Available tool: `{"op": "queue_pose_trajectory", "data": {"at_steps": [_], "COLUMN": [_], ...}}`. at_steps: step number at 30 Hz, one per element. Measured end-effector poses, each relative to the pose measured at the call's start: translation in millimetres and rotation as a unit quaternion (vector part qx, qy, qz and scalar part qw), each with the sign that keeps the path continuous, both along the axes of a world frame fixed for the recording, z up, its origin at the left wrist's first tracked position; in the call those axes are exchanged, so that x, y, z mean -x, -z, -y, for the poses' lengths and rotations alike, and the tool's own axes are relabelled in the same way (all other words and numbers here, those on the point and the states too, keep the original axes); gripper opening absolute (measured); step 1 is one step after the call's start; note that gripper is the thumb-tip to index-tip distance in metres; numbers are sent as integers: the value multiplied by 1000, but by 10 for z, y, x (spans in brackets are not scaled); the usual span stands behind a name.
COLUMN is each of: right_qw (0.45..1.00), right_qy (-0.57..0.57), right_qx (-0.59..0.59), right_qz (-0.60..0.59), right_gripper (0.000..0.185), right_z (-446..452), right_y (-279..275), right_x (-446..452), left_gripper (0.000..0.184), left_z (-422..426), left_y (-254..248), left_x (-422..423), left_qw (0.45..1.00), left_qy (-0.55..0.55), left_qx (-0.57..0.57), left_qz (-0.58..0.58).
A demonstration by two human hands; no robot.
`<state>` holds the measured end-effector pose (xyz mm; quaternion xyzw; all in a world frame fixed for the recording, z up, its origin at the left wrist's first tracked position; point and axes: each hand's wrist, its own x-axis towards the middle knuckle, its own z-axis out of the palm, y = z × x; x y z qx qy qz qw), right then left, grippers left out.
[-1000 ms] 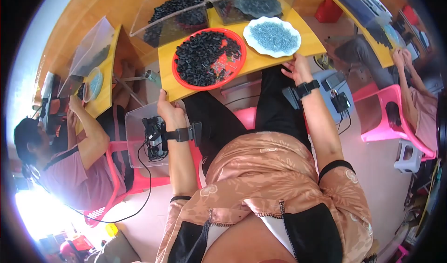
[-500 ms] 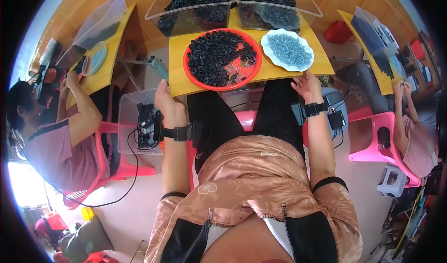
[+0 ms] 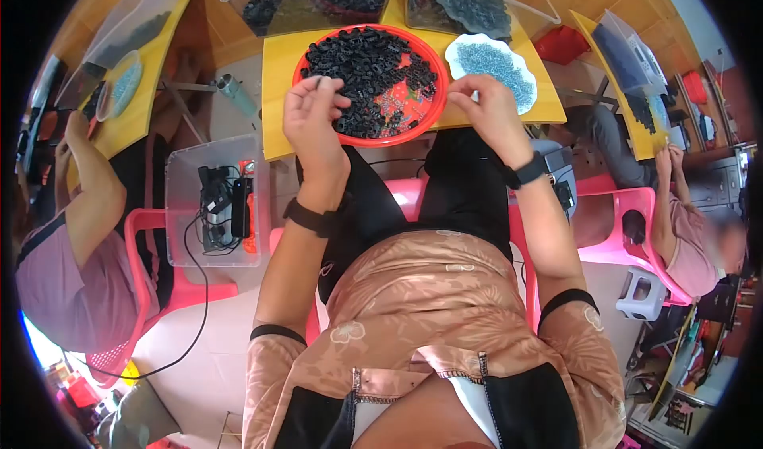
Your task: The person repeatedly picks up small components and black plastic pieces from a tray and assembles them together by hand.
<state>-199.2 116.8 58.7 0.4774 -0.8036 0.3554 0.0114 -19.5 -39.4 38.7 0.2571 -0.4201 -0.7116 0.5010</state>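
Observation:
A round red tray with a printed bottom holds a heap of small black ring-like pieces, with tiny silvery bits among them. My left hand is over the tray's near left rim, fingers curled and thumb against them; black pieces show right beside the fingertips. Whether one is gripped I cannot make out. To the right, my right hand is pinched at the near left edge of a white scalloped plate. Tiny bluish, shiny pieces cover that plate. What the right fingertips hold is too small to tell.
Clear bins of black pieces stand at the back of the yellow table. A clear box with cables sits on the floor at left, near a green bottle. Co-workers sit on pink chairs at both sides.
Both hands have come up from the table's front edge: the left over the red tray's rim, the right to the plate's edge. Their fingers have closed. The view has shifted slightly.

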Motion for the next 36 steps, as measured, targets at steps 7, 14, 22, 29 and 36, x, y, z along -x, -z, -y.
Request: {"op": "queue_pose_trajectory", "data": {"at_steps": [7,14,22,29,36], "right_qw": [990,983,967,982,975], "right_qy": [-2,2,25,-8,-22], "right_qx": [-113,-128,-159,-102,117], "right_qz": [-85,-129,-199,-161,187], "right_gripper": [12,5,4,8,7], "right_z": [386,539,651,681,499], "right_y": [75,285,260,438,82], "right_x": [-89,-32,-249,-47,-497], "left_gripper": [20,22,20,18,21], "left_z": [-76,-49,-104,-87,-120], "left_y": [66,137,158,153,98], "left_x": [-24,-25,-56,-48,-83], "left_qw": [999,999,998,998,994], "left_qy": [34,52,61,61,95], "left_qx": [3,-4,23,14,52], "left_qz": [25,2,-2,-11,29]}}
